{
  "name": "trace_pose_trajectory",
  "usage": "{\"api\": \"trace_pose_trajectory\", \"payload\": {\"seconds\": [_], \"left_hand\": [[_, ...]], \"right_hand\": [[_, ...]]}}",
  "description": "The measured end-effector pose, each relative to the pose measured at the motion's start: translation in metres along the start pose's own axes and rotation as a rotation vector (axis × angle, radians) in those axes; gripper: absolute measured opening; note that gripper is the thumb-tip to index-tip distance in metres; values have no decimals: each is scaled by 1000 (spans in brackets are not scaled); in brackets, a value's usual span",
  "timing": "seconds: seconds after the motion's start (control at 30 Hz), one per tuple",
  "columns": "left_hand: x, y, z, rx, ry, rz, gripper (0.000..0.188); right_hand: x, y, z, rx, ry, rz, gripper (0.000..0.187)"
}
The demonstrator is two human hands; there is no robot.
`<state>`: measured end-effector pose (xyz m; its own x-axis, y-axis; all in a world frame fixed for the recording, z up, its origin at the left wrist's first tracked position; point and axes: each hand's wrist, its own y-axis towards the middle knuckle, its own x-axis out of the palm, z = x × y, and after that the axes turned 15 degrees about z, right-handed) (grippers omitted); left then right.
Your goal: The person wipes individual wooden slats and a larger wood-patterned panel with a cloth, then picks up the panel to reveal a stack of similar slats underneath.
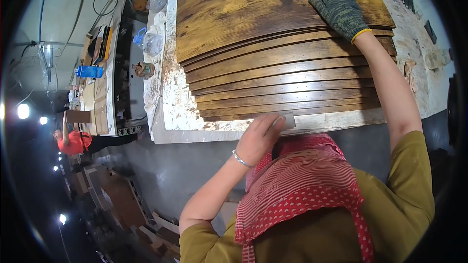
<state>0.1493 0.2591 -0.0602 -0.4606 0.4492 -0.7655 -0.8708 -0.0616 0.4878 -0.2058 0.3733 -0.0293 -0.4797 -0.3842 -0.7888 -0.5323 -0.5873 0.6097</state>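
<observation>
A stack of dark brown wood-grain boards [253,14] lies on the table before me, with the near edges stepped like a fan. On the top board, toward the right, my right hand [336,7] rests flat with fingers stretched out, in a dark knitted glove with a yellow cuff. My bare left hand [260,136] is at the lowest board's near edge, its fingers closed on a small grey flat piece [289,120] that looks like sandpaper. A silver bracelet [242,159] circles that wrist.
The stained white tabletop [183,112] shows around the stack. Clear plastic jugs [152,44] and a crumpled brown bag [143,69] lie to its left. Farther left, a person in red [75,141] stands by another workbench [105,97] with a blue bottle [88,71].
</observation>
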Motion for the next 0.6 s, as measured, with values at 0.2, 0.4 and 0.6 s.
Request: {"api": "trace_pose_trajectory", "payload": {"seconds": [0.2,0.4,0.6], "left_hand": [[-6,-30,-36,42,74,-173,35],[-99,-67,-91,-147,275,-89,40],[-171,-121,-170,-322,579,-115,38]], "right_hand": [[-4,4,-6,-11,-3,-31,47],[-1,1,-2,-24,-9,-12,47],[-7,4,-3,-9,2,-43,46]]}}
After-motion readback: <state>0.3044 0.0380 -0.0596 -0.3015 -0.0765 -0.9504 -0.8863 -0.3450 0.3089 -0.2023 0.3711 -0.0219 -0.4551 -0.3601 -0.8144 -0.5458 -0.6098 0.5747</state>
